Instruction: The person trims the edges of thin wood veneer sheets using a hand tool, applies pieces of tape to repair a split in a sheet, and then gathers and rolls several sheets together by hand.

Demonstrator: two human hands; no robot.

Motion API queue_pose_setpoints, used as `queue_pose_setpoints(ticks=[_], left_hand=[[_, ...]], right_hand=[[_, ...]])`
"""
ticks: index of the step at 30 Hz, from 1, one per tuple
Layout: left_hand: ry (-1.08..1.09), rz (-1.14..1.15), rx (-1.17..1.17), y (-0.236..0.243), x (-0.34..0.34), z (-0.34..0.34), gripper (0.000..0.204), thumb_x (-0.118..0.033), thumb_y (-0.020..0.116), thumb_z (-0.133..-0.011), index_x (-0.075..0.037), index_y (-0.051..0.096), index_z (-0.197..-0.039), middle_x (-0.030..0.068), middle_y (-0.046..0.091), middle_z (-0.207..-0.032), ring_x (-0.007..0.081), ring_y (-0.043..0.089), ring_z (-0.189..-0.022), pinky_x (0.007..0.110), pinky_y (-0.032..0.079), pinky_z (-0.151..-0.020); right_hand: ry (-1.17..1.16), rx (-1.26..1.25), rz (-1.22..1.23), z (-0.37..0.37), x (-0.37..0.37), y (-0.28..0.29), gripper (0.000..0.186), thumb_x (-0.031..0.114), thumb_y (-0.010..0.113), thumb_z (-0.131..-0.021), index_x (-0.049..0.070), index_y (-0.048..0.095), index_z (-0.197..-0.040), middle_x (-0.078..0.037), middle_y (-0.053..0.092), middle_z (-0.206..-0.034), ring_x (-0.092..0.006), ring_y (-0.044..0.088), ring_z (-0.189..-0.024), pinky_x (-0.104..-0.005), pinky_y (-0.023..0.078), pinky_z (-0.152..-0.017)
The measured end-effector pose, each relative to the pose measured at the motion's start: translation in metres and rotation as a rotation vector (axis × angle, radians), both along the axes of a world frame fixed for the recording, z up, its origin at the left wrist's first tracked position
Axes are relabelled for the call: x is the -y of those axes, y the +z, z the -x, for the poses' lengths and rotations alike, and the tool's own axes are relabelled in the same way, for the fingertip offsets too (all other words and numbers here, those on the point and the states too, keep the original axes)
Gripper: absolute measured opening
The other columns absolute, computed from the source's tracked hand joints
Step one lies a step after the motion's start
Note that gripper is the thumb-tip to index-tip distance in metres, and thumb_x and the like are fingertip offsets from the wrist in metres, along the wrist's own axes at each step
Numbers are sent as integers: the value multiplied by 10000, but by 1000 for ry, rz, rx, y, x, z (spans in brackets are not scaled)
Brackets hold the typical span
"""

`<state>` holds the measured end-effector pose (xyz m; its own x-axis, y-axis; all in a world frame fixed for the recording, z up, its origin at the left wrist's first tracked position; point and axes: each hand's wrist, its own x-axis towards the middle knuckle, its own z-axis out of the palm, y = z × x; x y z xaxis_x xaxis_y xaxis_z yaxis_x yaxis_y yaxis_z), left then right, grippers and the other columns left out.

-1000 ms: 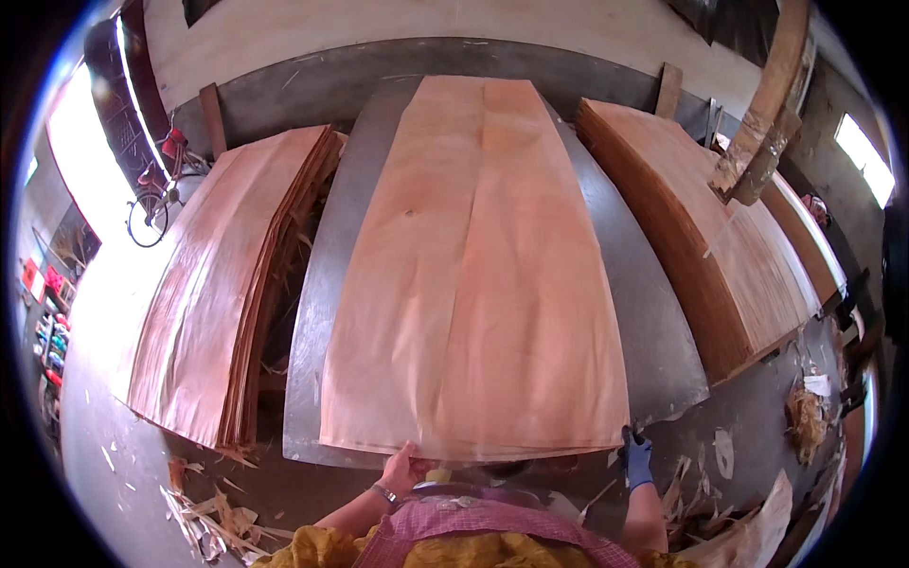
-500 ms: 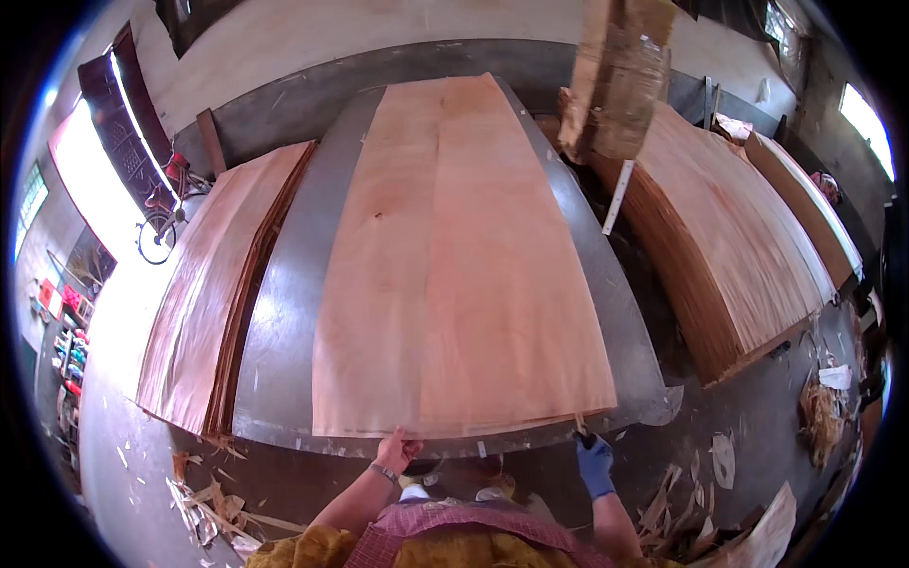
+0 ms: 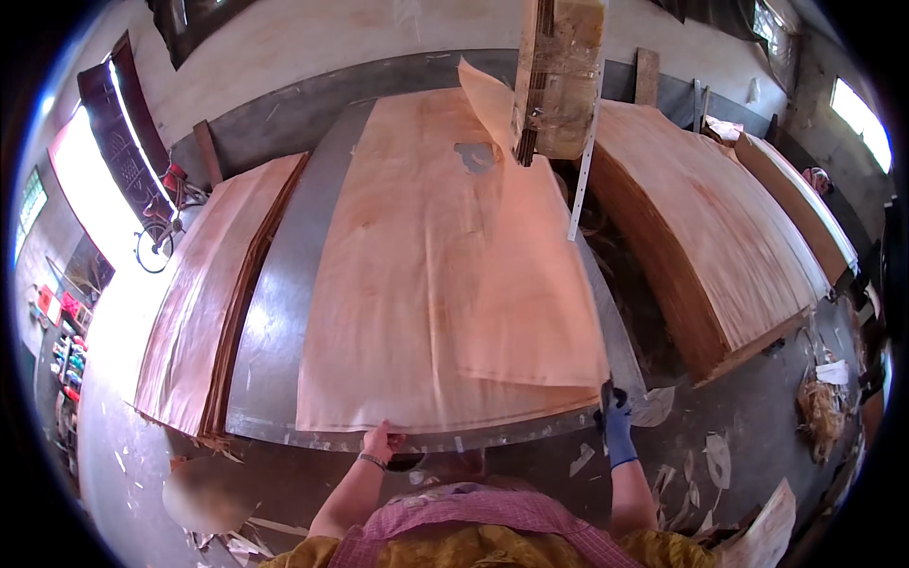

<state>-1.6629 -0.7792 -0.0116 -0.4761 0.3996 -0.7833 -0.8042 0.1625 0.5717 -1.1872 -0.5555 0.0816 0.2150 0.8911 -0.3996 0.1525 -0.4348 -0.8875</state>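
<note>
Long thin wood veneer sheets (image 3: pixel 379 312) lie on a grey table (image 3: pixel 270 331). My bare left hand (image 3: pixel 381 442), a band on its wrist, is closed on their near edge, left of the middle. At the near right corner is my right hand (image 3: pixel 617 431), in a blue glove with dark fingers. It is closed around something dark and narrow that I cannot make out. A separate veneer piece (image 3: pixel 540 303) overlaps the right side, its far corner curling up. Near the far end, a ragged hole (image 3: pixel 476 158) shows grey beneath.
Veneer stacks stand on the left (image 3: pixel 213 303) and right (image 3: pixel 710 227). A wrapped post (image 3: pixel 568 80) and a pale perforated strip (image 3: pixel 584 151) hang over the table's far right. Veneer scraps (image 3: pixel 720 461) litter the floor. A bicycle (image 3: pixel 156 237) stands at the far left.
A loose veneer piece now overlaps the right side, and a hole shows near the far end. My right hand has moved right and slightly up, my left hand slightly left.
</note>
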Motion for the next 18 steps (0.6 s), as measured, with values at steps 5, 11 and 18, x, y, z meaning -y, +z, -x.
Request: queue_pose_setpoints(ticks=[5,11,18], left_hand=[[-72,-93,-12,-4,-35,-14,273,-220,570,-956,0,555,-796,131,609,-649,251,611,-511,364,539,-461],[-107,-12,-55,10,-36,-32,258,-215,575,-950,7,564,-818,150,636,-700,257,609,-498,356,515,-423],[-94,17,-84,14,-54,-28,209,-193,593,-936,-12,557,-839,121,624,-714,251,618,-523,363,516,-417]], right_hand=[[-66,120,-280,-82,-67,-23,278,430,589,-925,162,611,-993,-5,487,-518,-125,436,-355,-279,309,-339],[-147,304,-106,-110,-61,-24,354,448,589,-917,110,616,-814,-13,459,-450,-151,463,-355,-304,347,-356],[-42,955,-101,-175,-10,-47,523,511,537,-902,4,664,-884,-237,661,-890,-414,628,-847,-486,468,-707]])
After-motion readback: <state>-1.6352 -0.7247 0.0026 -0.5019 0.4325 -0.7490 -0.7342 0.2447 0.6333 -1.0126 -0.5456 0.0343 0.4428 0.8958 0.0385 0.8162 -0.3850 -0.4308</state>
